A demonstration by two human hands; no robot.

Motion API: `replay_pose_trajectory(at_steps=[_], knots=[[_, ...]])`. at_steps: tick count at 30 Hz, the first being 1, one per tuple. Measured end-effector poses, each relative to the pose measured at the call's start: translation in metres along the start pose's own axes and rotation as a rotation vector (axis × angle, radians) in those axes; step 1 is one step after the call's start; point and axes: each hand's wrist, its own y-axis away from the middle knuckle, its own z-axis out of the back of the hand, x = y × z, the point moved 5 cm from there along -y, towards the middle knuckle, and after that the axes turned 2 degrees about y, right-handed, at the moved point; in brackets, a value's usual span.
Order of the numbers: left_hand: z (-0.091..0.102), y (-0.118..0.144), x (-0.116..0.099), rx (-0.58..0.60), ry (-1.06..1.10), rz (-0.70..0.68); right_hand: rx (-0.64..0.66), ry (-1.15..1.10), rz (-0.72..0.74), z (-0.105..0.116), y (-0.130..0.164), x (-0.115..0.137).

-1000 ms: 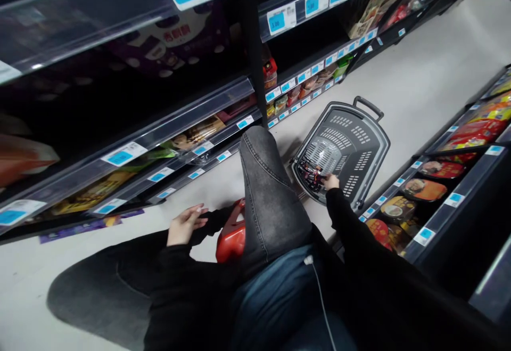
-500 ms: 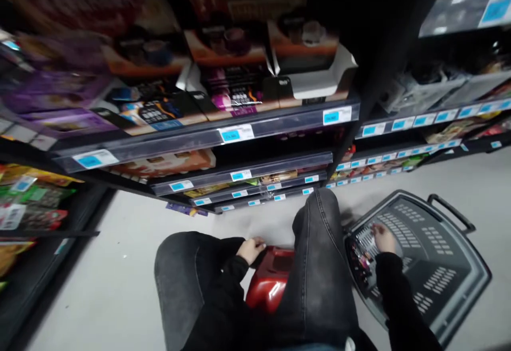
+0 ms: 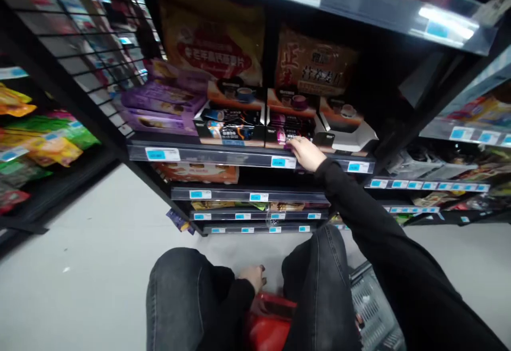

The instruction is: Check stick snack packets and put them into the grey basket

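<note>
Shop shelves (image 3: 247, 155) packed with boxed and bagged goods rise ahead of me, with a pale floor (image 3: 99, 266) below. My right hand (image 3: 305, 152) is stretched up to the front edge of the middle shelf, fingers spread loosely and resting on a dark box with pink print (image 3: 288, 127), not clamped around it. That box stands at the shelf's front edge, just beside a dark box with blue print (image 3: 230, 125) on its left. My left hand (image 3: 252, 275) sits low between my knees, fingers curled against a red stool (image 3: 268, 324); I cannot tell whether it grips it. I see a grey basket (image 3: 375, 313) on the floor by my right leg.
</note>
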Motion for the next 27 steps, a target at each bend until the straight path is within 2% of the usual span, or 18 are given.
replay_pose_trajectory(at_steps=[2,5,10,12,14,18,20,22,25,27], knots=[[0.003,0.003,0.001,-0.039,-0.032,0.018,0.039,0.143,-0.031,-0.009,-0.032,-0.005],[0.006,0.006,-0.001,-0.075,-0.034,0.008,0.039,0.271,-0.115,-0.017,-0.058,-0.017],[0.007,0.008,-0.008,-0.102,-0.002,-0.060,-0.010,0.220,-0.142,-0.018,-0.068,-0.029],[0.007,0.008,-0.011,-0.107,0.007,-0.081,-0.063,0.179,-0.136,-0.012,-0.066,-0.028],[0.007,0.009,-0.012,-0.112,0.011,-0.090,-0.168,0.159,-0.156,0.002,-0.061,-0.025],[0.008,0.009,-0.013,-0.132,0.027,-0.106,-0.494,0.050,-0.205,0.048,-0.035,-0.014],[0.009,0.010,-0.013,-0.140,0.037,-0.112,-0.632,-0.141,-0.178,0.070,-0.012,-0.007],[0.012,0.011,-0.015,-0.143,0.057,-0.109,-0.703,-0.409,-0.129,0.086,0.015,0.000],[0.024,0.012,-0.019,-0.166,0.232,-0.083,-0.621,-0.842,-0.085,0.085,0.056,0.013],[0.035,0.013,-0.022,-0.183,0.516,-0.075,-0.472,-1.098,-0.112,0.064,0.083,0.024]])
